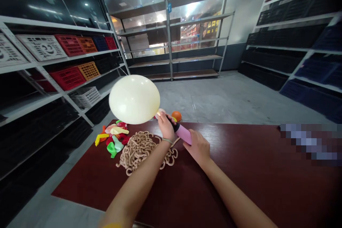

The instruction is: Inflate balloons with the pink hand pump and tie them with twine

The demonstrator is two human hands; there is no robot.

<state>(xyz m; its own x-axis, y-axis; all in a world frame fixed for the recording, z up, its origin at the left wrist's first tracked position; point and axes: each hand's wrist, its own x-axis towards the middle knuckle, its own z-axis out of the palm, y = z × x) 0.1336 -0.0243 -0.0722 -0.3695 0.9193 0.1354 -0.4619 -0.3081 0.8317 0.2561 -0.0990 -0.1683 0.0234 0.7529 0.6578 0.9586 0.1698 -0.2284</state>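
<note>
A large, pale cream balloon [134, 99] is swollen with air above the table's far left part. At its neck, my left hand [165, 126] is closed, pinching it against the black end of a hand balloon pump [184, 134]. The pump's body is pink-purple, and my right hand [199, 146] wraps round its near end. Under my left forearm lies a heap of beige cord [140, 149], partly covered by the arm. Left of it are several limp balloons [114, 146] in green, yellow, red and pale tones. Behind my left hand sits an orange round thing [176, 115].
Everything lies on a dark red-brown table [240, 178]. A blurred-out patch [310, 142] covers its right end. Shelves with coloured crates [71, 44] stand at left, dark crates [285, 35] at right. Across the grey floor is a metal rack [169, 42].
</note>
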